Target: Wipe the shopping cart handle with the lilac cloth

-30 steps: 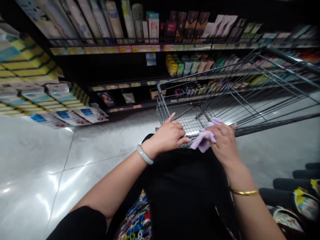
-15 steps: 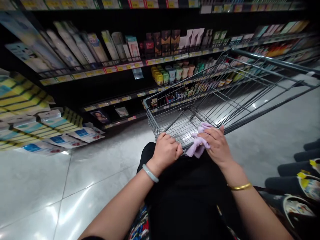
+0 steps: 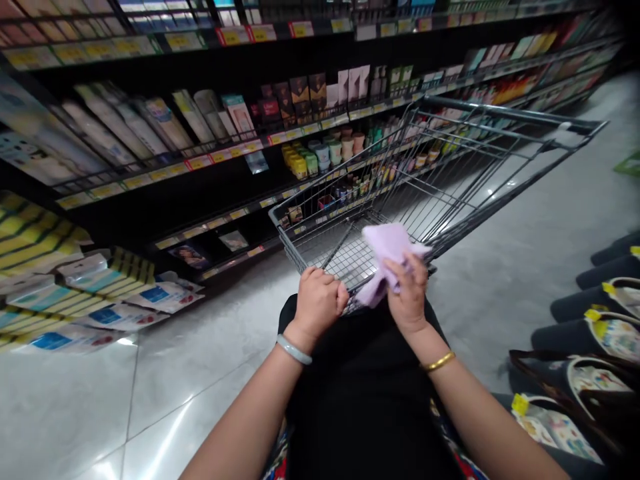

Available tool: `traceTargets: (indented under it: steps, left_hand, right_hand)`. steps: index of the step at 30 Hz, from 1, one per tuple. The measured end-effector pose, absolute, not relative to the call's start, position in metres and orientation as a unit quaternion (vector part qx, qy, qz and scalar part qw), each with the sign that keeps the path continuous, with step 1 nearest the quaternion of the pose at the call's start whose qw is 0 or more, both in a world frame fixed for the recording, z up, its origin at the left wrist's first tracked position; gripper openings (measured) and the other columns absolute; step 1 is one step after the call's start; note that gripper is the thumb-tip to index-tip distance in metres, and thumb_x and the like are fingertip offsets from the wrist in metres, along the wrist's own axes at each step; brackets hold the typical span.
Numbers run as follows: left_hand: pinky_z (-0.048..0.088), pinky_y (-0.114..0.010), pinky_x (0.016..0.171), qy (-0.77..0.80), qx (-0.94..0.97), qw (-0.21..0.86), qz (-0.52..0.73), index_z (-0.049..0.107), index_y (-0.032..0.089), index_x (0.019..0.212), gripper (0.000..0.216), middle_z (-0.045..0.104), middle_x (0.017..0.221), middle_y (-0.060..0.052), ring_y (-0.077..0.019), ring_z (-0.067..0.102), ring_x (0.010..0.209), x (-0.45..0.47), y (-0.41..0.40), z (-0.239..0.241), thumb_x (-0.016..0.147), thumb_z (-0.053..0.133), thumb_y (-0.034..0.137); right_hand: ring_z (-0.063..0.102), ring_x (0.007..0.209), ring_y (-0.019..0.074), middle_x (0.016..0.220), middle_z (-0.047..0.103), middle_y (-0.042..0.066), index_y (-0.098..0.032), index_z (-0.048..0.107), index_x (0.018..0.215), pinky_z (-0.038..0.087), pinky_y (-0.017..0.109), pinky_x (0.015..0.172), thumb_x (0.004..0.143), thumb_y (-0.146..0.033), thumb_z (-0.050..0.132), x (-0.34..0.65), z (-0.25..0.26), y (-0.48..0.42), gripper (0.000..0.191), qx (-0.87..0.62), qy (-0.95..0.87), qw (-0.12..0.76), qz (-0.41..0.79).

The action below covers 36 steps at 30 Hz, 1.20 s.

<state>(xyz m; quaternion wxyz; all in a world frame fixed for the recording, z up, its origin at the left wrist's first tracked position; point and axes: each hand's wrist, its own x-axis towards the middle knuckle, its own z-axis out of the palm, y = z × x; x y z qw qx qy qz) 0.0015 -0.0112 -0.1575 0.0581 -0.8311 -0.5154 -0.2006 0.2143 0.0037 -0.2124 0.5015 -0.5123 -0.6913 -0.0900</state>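
Observation:
My left hand (image 3: 320, 301) is closed round the near rim of a grey wire shopping cart (image 3: 345, 252), at its left corner. A pale bangle circles that wrist. In my right hand (image 3: 409, 293) is a lilac cloth (image 3: 387, 245), pinched between thumb and fingers. The cloth is partly spread, with one corner sticking up and another hanging down by the rim. A gold bangle is on my right wrist. The cart's basket shows bare wire mesh, and its dark handle (image 3: 515, 110) lies at the far right.
Shelves (image 3: 230, 157) with boxes, tubes and jars run along the far side. At left stands a stack of packets (image 3: 115, 300) on yellow-striped stuff. Several dark bins (image 3: 570, 333) with patterned contents line the right. Glossy tiled floor (image 3: 200, 393) lies below.
My right hand has lifted off the cart's rim with the cloth, which now spreads upward. My left hand keeps its grip. The view has shifted, so shelves and cart appear further left.

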Motion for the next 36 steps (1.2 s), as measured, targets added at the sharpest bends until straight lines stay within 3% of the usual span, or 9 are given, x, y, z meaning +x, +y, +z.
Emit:
traceTargets:
  steps: [4, 9, 11, 15, 19, 25, 28, 33, 36]
  left_hand:
    - [0.036, -0.038, 0.082, -0.53, -0.835, 0.044, -0.144, 0.064, 0.019, 0.061, 0.048, 0.064, 0.063, -0.005, -0.0193, 0.057, 0.071, 0.003, -0.009, -0.144, 0.098, 0.036, 0.031]
    - [0.037, -0.04, 0.088, -0.536, -0.841, 0.029, -0.06, 0.066, 0.018, 0.08, 0.055, 0.07, 0.073, -0.008, -0.0212, 0.063, 0.071, 0.027, 0.004, -0.119, 0.099, 0.031, 0.056]
    - [0.04, -0.038, 0.082, -0.524, -0.851, 0.025, -0.03, 0.065, 0.017, 0.091, 0.055, 0.071, 0.079, -0.009, -0.0232, 0.065, 0.075, 0.04, 0.013, -0.115, 0.097, 0.032, 0.06]
    - [0.042, -0.032, 0.066, -0.538, -0.842, 0.0, 0.039, 0.064, 0.019, 0.095, 0.054, 0.071, 0.079, -0.009, -0.0249, 0.067, 0.073, 0.05, 0.029, -0.119, 0.099, 0.025, 0.057]
    - [0.043, -0.03, 0.065, -0.554, -0.83, 0.018, 0.066, 0.065, 0.019, 0.094, 0.058, 0.071, 0.08, -0.01, -0.025, 0.067, 0.075, 0.041, 0.038, -0.124, 0.1, 0.02, 0.055]
    - [0.038, -0.028, 0.059, -0.56, -0.823, 0.036, 0.088, 0.065, 0.02, 0.088, 0.062, 0.069, 0.073, -0.007, -0.0228, 0.065, 0.068, 0.02, 0.049, -0.122, 0.099, 0.018, 0.059]
    - [0.036, -0.027, 0.058, -0.569, -0.816, 0.009, 0.098, 0.064, 0.022, 0.085, 0.062, 0.069, 0.073, -0.006, -0.0221, 0.064, 0.069, 0.012, 0.054, -0.12, 0.099, 0.016, 0.059]
    - [0.036, -0.026, 0.06, -0.57, -0.818, -0.022, 0.074, 0.065, 0.022, 0.09, 0.065, 0.071, 0.085, -0.007, -0.0215, 0.065, 0.079, 0.03, 0.07, -0.113, 0.098, 0.013, 0.061]
    - [0.036, -0.026, 0.061, -0.542, -0.838, -0.052, 0.04, 0.065, 0.022, 0.095, 0.069, 0.071, 0.087, -0.006, -0.0207, 0.064, 0.08, 0.058, 0.086, -0.109, 0.097, 0.011, 0.065]
  right_hand:
    - [0.046, 0.125, 0.0295, 0.127, 0.042, 0.017, -0.019, 0.054, 0.119, 0.041, 0.051, 0.104, 0.088, -0.021, 0.05, 0.228, -0.23, 0.024, 0.032, -0.618, -0.533, 0.569, -0.1]
    - [0.053, 0.096, 0.022, 0.099, 0.051, 0.007, -0.022, 0.051, 0.104, 0.048, 0.04, 0.087, 0.083, -0.024, 0.055, 0.201, -0.27, 0.017, 0.022, -0.629, -0.531, 0.568, -0.004]
    - [0.053, 0.09, 0.0196, 0.096, 0.052, 0.005, -0.022, 0.051, 0.102, 0.048, 0.036, 0.081, 0.081, -0.023, 0.053, 0.195, -0.278, 0.013, 0.021, -0.624, -0.525, 0.574, 0.069]
    - [0.054, 0.09, 0.018, 0.095, 0.055, 0.003, -0.023, 0.05, 0.101, 0.046, 0.034, 0.084, 0.083, -0.02, 0.049, 0.194, -0.245, 0.012, 0.018, -0.604, -0.502, 0.603, 0.143]
    - [0.055, 0.096, 0.0188, 0.099, 0.054, 0.005, -0.024, 0.052, 0.099, 0.047, 0.035, 0.089, 0.087, -0.021, 0.051, 0.186, -0.206, 0.016, 0.012, -0.546, -0.563, 0.61, 0.119]
    - [0.054, 0.098, 0.0226, 0.099, 0.055, 0.008, -0.022, 0.058, 0.092, 0.048, 0.038, 0.089, 0.081, -0.015, 0.053, 0.182, -0.266, 0.028, 0.015, -0.557, -0.639, 0.514, 0.126]
    - [0.054, 0.089, 0.0198, 0.09, 0.053, 0.004, -0.022, 0.054, 0.089, 0.049, 0.035, 0.083, 0.082, -0.015, 0.051, 0.2, -0.27, 0.037, 0.01, -0.573, -0.582, 0.561, 0.136]
    - [0.053, 0.102, 0.0209, 0.1, 0.052, 0.005, -0.024, 0.051, 0.092, 0.044, 0.039, 0.095, 0.085, -0.018, 0.052, 0.224, -0.235, 0.059, 0.009, -0.559, -0.55, 0.616, 0.067]
    - [0.051, 0.102, 0.0223, 0.102, 0.05, 0.006, -0.024, 0.052, 0.093, 0.045, 0.041, 0.094, 0.082, -0.018, 0.054, 0.217, -0.26, 0.067, 0.012, -0.555, -0.565, 0.609, 0.054]
